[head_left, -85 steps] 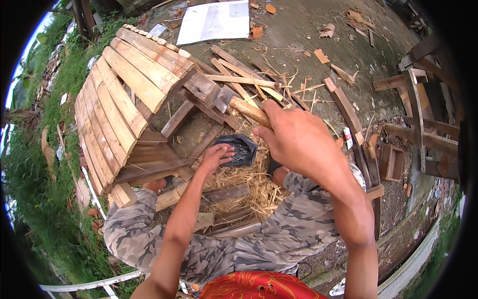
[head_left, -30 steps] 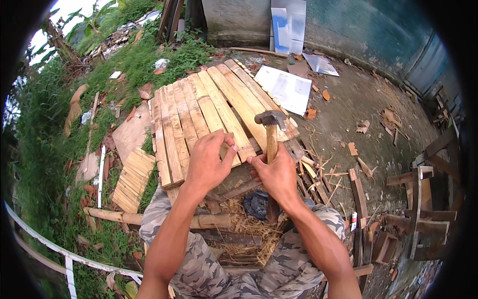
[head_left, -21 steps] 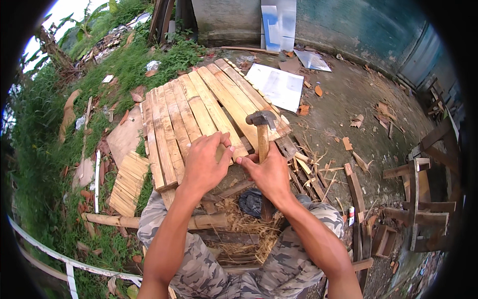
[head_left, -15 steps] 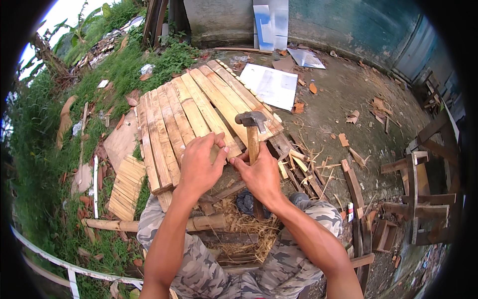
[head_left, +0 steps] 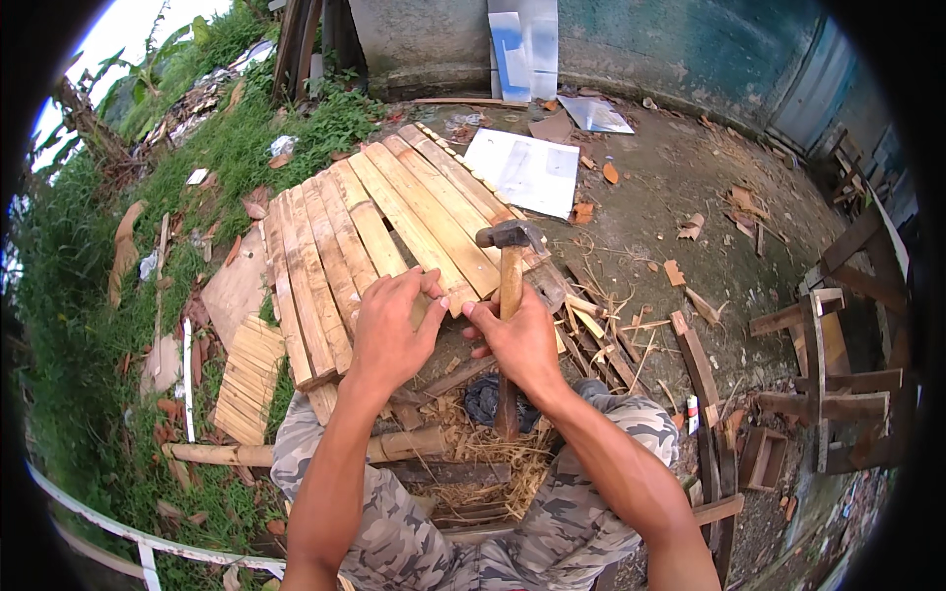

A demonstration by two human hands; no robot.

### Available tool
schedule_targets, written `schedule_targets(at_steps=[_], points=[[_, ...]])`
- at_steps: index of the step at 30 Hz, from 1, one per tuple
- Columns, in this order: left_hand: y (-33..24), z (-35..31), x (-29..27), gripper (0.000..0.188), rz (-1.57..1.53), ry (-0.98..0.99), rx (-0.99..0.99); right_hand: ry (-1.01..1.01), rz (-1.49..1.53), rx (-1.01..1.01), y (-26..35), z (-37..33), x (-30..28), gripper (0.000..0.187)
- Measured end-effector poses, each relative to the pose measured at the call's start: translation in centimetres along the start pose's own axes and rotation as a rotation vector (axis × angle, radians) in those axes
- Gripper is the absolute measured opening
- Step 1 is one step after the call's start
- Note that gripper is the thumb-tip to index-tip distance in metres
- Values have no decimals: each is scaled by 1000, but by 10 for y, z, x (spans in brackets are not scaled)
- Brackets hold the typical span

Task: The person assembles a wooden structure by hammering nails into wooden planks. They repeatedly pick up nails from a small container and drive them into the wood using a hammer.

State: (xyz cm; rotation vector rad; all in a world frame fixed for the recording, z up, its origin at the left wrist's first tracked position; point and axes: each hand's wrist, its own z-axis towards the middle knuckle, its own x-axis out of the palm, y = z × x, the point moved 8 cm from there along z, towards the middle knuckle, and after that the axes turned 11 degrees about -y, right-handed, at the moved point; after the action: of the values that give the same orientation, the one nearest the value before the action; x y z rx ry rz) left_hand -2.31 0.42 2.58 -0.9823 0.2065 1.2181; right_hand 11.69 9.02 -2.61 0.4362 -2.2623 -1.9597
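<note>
Brown, littered ground (head_left: 641,212), with grass (head_left: 212,187) on the left. In the middle, a slatted wooden piece (head_left: 340,222); farther off, a white sheet (head_left: 522,169), flat. At left, a smaller slatted panel (head_left: 244,384) and a brown board (head_left: 235,294); at right, an open wooden box (head_left: 752,457) and dry leaves (head_left: 692,227); near, wood shavings (head_left: 532,467).

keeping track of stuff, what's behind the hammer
Slats show past the head of the hammer, a black bag past its lower handle. What the hammer and right hand cover is hidden.
</note>
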Motion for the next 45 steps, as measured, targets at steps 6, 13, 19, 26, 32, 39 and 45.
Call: schedule_targets(at_steps=[6,13,19,26,32,39,45], points=[[0,6,2,21,-75,20,-59,10,27,53,-5,6,-1,29],[-5,14,0,16,-48,12,-46,51,115,143,-8,5,-1,29],[2,30,5,21,-182,20,-145,39,89,125,-7,5,-1,28],[20,27,17,23,-242,69,-318,42,85,128,-9,6,-3,26],[18,27,14,22,-204,88,-244,35,108,144,-11,6,-7,27],[20,26,15,24,-173,86,-251,51,96,135,-8,2,-12,28],[21,27,15,27,-187,59,-254,34,47,90,-4,0,-19,27]])
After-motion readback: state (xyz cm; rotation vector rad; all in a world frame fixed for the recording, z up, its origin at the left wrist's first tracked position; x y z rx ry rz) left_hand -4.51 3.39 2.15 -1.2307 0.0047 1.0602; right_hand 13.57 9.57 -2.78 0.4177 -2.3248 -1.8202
